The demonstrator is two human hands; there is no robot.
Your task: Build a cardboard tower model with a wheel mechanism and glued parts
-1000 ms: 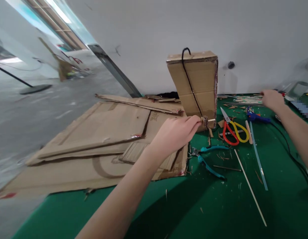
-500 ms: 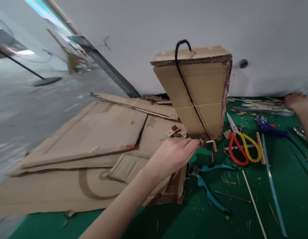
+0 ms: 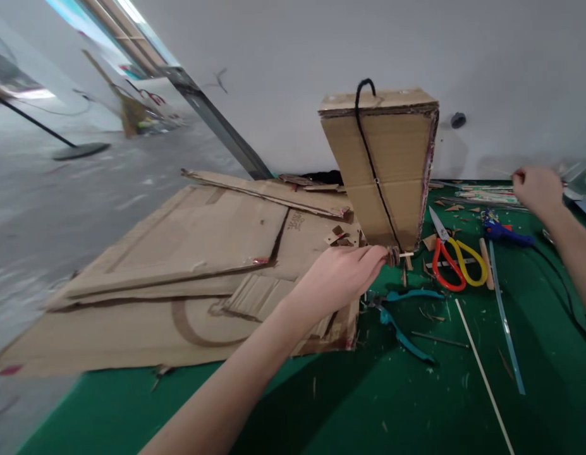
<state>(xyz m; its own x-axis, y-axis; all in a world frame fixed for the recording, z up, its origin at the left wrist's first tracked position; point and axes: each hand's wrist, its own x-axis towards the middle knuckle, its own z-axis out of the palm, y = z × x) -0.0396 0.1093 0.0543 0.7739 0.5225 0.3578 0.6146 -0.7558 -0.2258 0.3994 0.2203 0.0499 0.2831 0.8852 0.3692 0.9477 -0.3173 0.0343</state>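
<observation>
My left hand pinches a small round cardboard piece with a pale wooden stick poking out of its right side. It is close to the foot of a tall cardboard box, which has a black cord looped over its top and down its front. At the far right, my right hand is closed and raised near a bundle of thin sticks. A faint thin stick seems to stick out left from its fingers; most of it is hidden.
Scissors, teal pliers, a blue glue gun, a clear glue stick and a long wooden stick lie on the green tabletop. Cardboard sheets cover the left. A wall stands behind.
My right hand has lifted and moved left from the stick bundle, with a thin stick apparently in its fingers. My left hand keeps its pinch by the box. The view has shifted slightly.
</observation>
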